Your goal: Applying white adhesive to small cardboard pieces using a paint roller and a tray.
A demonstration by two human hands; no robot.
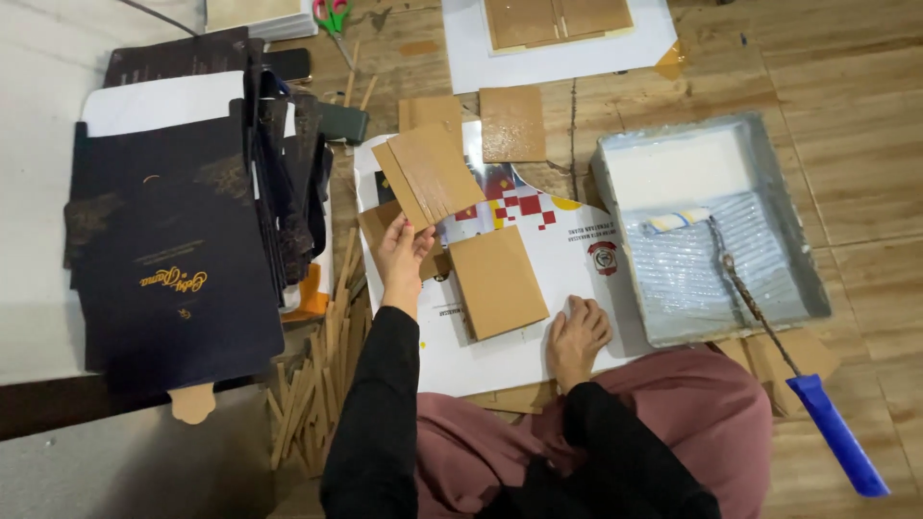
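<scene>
My left hand [399, 258] holds up a brown cardboard panel [429, 173] by its lower corner, tilted above a white printed sheet [567, 259]. My right hand [575, 336] rests flat on that sheet, fingers spread, holding nothing. A second brown cardboard panel [497, 281] lies on the sheet between my hands. Both arms wear black sleeves, and my lap is covered in dusky pink cloth.
A grey paint tray [808, 279] with white glue and a blue-handled roller [836, 432] sits at the right. Dark printed covers [173, 259] are stacked at the left, thin wooden sticks [317, 384] beside them. More brown panels [512, 123], scissors [333, 14] and a white sheet [558, 58] lie farther off.
</scene>
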